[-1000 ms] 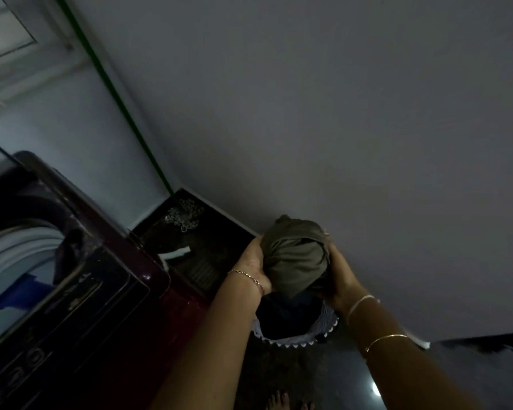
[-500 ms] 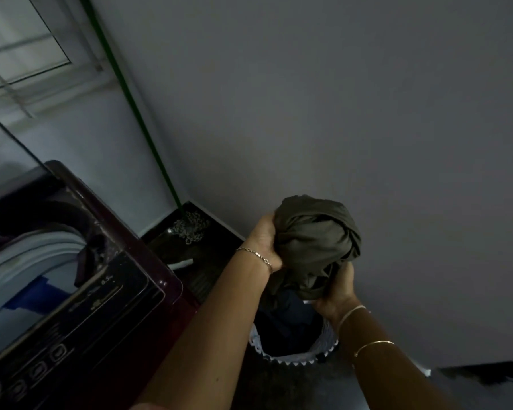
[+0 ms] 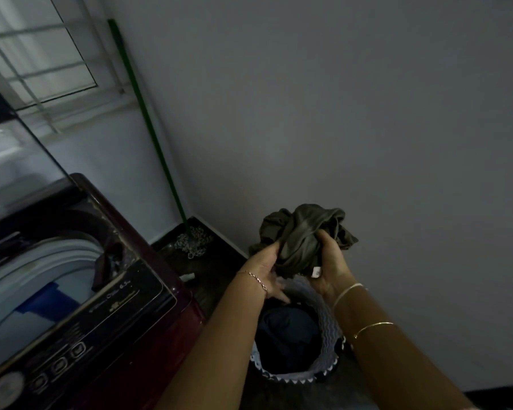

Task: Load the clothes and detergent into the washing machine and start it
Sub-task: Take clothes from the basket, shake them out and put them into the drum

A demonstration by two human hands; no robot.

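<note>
Garment: olive garment [image 3: 304, 236], bunched, held above the basket [image 3: 329, 327] at about 5 o'clock in the head view.
Change: over the last second the bundle has risen from just above the basket rim to well above it; it has also loosened, with folds now spreading at its top.
Left hand: left hand [image 3: 264, 267] grips the bundle's left side, fingers curled into the cloth; a thin bracelet sits at the wrist.
Right hand: right hand [image 3: 328, 261] grips the bundle's right side, fingers curled over the cloth; a white tag shows just below them.
Basket: on the floor beneath the hands, with dark clothes [image 3: 288, 329] left inside.
Washer: washer [image 3: 148, 261] at 8 o'clock, lid up, drum open; blue and pale items show inside, and a dark piece hangs over the drum rim.
Control panel: on the near edge of the washer, untouched by either hand.
Detergent: none identifiable in view.
Other: green-handled mop [image 3: 148, 125] leans in the corner at 11 o'clock.
Step in hand: judged as lifting one garment clear for transfer to the drum.
Task meaning: loading is under way but incomplete; the garment needs carrying toward 8 o'clock, and more clothes, detergent and start remain.
</note>
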